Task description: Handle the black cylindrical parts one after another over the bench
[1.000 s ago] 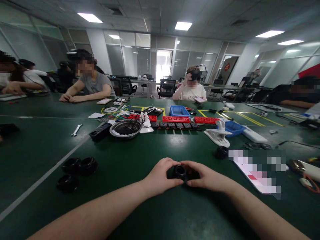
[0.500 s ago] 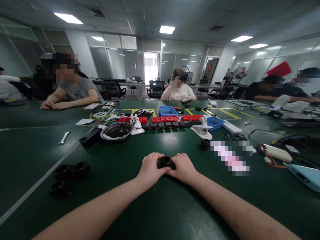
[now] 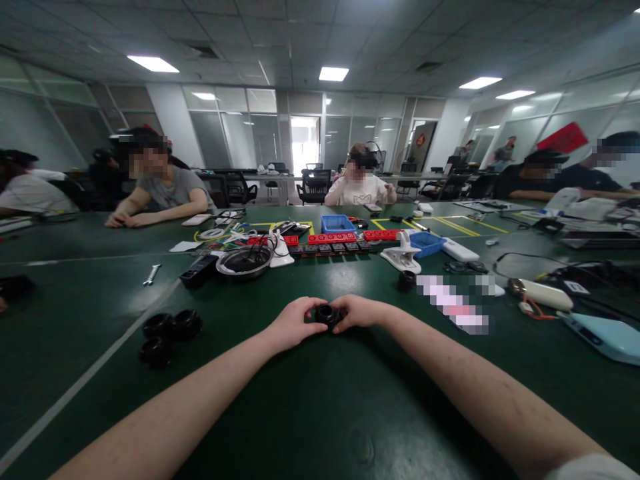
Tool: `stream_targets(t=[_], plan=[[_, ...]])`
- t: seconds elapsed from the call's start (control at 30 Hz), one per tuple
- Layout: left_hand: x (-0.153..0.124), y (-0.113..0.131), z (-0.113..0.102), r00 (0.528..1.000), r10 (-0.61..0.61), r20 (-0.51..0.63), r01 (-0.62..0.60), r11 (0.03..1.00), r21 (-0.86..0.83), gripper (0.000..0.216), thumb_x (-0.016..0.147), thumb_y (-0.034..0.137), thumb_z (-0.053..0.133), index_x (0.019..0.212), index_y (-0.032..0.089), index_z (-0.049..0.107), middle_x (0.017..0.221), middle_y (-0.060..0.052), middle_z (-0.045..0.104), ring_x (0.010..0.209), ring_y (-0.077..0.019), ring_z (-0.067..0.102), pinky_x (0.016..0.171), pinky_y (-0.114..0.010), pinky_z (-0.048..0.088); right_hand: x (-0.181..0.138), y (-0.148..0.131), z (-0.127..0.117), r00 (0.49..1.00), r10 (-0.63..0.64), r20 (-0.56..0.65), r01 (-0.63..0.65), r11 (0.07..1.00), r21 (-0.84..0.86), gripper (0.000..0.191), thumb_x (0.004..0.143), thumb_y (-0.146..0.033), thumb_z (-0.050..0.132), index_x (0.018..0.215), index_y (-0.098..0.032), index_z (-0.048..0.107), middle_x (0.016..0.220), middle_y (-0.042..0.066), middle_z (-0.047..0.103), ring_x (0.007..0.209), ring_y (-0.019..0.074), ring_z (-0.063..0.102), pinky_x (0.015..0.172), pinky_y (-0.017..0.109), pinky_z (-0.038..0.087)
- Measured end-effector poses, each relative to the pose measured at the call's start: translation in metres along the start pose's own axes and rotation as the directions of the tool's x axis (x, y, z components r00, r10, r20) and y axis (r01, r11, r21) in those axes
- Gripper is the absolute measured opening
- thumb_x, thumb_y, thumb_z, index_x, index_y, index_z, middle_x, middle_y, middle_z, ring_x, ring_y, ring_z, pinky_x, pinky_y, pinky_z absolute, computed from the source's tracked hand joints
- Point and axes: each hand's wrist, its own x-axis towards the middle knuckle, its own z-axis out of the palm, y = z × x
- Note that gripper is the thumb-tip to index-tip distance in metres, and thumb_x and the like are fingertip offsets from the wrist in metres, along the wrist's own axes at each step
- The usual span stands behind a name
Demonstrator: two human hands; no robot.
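Black ring (glossy, hollow), held in left-hand grip and right-hand grip, smooth green tabletop

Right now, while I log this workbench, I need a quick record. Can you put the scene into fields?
left hand: fingers and thumb around the left side of a black ring-shaped part
right hand: fingers and thumb at its right side
part's opening: facing up
left of the hands: three black parts grouped together
lone black part: near the white clip
wrench: flat, left of the metal bowl
surface: dark green table
across: a person in a white top
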Motion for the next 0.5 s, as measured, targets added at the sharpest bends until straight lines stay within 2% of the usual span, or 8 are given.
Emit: stream_targets(t=[0.07,0.13,0.2,0.3,0.4,0.5], plan=[[0.000,-0.001,0.003,0.999,-0.009,-0.034,0.009,1.000,0.002,0.037,0.066,0.019,0.071,0.101,0.018,0.061,0.091,-0.002,0.060,0.076,-0.0179,0.055,0.067,-0.026,0.044,0.005,-0.002,0.002,0.999,0.028,-0.043,-0.031,0.998,-0.056,0.028,0.058,-0.035,0.076,0.077,-0.018,0.065,0.067,-0.004,0.062,0.065,0.0155,0.057,0.059,0.024,0.039],[0.002,-0.004,0.007,0.995,-0.038,-0.094,0.039,0.999,0.008,0.032,0.066,0.020,0.071,0.096,0.017,0.061,0.090,-0.003,0.059,0.076,-0.0191,0.054,0.066,-0.028,0.044,0.009,-0.006,0.009,0.988,0.067,-0.139,-0.085,0.989,-0.122,0.034,0.056,-0.045,0.075,0.072,-0.017,0.063,0.066,-0.001,0.061,0.071,0.0203,0.056,0.064,0.029,0.038],[0.004,-0.008,0.012,0.984,-0.075,-0.161,0.078,0.997,0.016,0.029,0.066,0.022,0.071,0.091,0.015,0.059,0.088,-0.004,0.058,0.077,-0.0215,0.054,0.068,-0.031,0.044,0.012,-0.011,0.019,0.963,0.108,-0.246,-0.153,0.973,-0.173,0.037,0.061,-0.049,0.071,0.073,-0.016,0.061,0.070,0.004,0.061,0.077,0.0252,0.054,0.070,0.035,0.035],[0.006,-0.012,0.016,0.968,-0.113,-0.223,0.120,0.993,0.015,0.028,0.066,0.025,0.071,0.088,0.015,0.057,0.086,-0.004,0.056,0.082,-0.0245,0.053,0.073,-0.036,0.043,0.013,-0.016,0.032,0.930,0.145,-0.337,-0.220,0.955,-0.197,0.042,0.067,-0.053,0.064,0.077,-0.013,0.059,0.077,0.010,0.060,0.081,0.0285,0.052,0.075,0.042,0.032],[0.005,-0.013,0.012,0.976,-0.102,-0.191,0.099,0.995,-0.029,0.028,0.067,0.022,0.069,0.091,0.018,0.057,0.090,-0.003,0.056,0.088,-0.0242,0.053,0.077,-0.036,0.043,0.012,-0.015,0.031,0.932,0.113,-0.345,-0.187,0.964,-0.189,0.054,0.060,-0.056,0.069,0.092,-0.014,0.057,0.090,0.009,0.059,0.086,0.0272,0.050,0.078,0.039,0.033],[0.004,-0.010,0.005,0.995,-0.048,-0.087,0.040,0.995,-0.090,0.030,0.069,0.017,0.067,0.097,0.020,0.057,0.095,-0.002,0.056,0.092,-0.0229,0.053,0.080,-0.034,0.042,0.009,-0.006,0.022,0.971,0.001,-0.240,-0.030,0.993,-0.116,0.060,0.058,-0.049,0.074,0.105,-0.018,0.053,0.098,0.005,0.058,0.089,0.0218,0.051,0.077,0.032,0.037]])
